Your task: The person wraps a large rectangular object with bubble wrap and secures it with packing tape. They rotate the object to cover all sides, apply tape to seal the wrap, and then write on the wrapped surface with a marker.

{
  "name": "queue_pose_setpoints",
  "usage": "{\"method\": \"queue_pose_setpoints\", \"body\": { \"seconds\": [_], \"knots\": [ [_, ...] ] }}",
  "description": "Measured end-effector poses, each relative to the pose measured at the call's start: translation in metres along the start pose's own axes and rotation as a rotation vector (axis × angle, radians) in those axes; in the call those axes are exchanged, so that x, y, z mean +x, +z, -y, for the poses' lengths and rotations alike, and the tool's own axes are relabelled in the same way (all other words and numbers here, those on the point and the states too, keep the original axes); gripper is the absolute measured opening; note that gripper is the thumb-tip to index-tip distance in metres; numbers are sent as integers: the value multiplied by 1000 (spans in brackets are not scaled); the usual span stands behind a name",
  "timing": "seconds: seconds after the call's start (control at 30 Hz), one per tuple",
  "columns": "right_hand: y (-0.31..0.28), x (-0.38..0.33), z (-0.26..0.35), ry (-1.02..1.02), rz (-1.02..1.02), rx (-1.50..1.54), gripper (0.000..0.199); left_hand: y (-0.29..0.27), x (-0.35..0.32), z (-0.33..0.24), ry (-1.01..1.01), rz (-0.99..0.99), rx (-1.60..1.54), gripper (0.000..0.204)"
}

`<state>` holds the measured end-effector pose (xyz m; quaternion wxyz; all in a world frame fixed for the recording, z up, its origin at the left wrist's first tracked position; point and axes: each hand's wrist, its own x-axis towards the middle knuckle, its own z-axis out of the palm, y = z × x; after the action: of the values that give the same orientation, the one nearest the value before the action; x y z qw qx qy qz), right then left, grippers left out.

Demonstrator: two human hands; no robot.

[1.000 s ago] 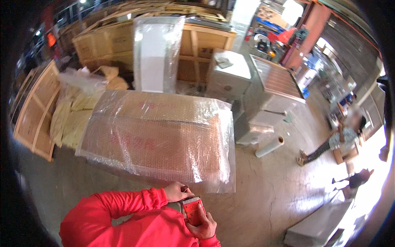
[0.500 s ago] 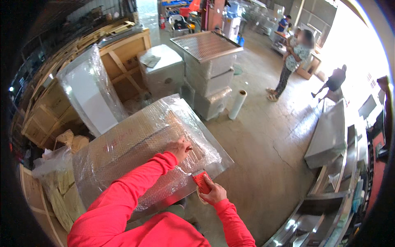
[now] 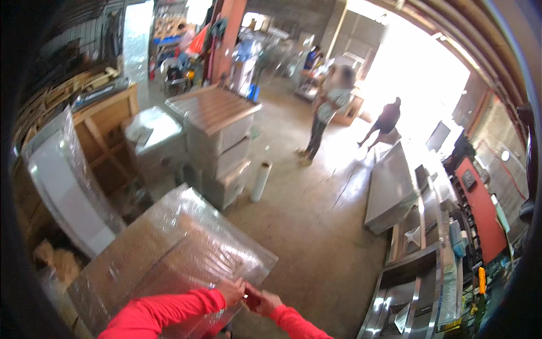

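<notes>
A large flat package (image 3: 132, 248) wrapped in clear bubble wrap and film lies in front of me. Over its near right edge my two hands have come together. My right hand (image 3: 267, 303) is wrapped round a small red tape dispenser (image 3: 253, 298), now partly hidden by the fingers and blurred. My left hand (image 3: 231, 292) is closed right beside the dispenser's front end; what its fingers pinch, if anything, is too small to make out.
A stack of wrapped boxes (image 3: 220, 152) bears a slatted metal panel (image 3: 214, 107). Beside it stands a film roll (image 3: 261, 181). Wooden crates (image 3: 104, 133) are at left, stainless-steel units (image 3: 406, 288) at right. A person (image 3: 324, 116) stands farther off; another (image 3: 387, 124) is near the bright doorway.
My view has swung up and to the right. My left hand has moved from the package's top to the dispenser, and the two hands now meet at the package's edge.
</notes>
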<state>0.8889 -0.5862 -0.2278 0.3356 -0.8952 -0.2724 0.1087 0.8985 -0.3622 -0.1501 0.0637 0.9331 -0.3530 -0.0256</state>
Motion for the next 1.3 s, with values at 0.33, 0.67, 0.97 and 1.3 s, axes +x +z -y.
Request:
{"method": "queue_pose_setpoints", "body": {
  "seconds": [0.33,0.67,0.97,1.3],
  "knots": [
    [-26,42,83,130,449,-343,64,122,16,25,18,605,307,27],
    [17,3,69,113,291,-456,53,76,27,6,225,664,348,33],
    [3,-221,40,680,-4,-100,70,17,-32,-76,-41,425,-229,43],
    [134,-383,19,511,-71,292,85,77,-301,-278,-879,-622,-914,29]
  ]
}}
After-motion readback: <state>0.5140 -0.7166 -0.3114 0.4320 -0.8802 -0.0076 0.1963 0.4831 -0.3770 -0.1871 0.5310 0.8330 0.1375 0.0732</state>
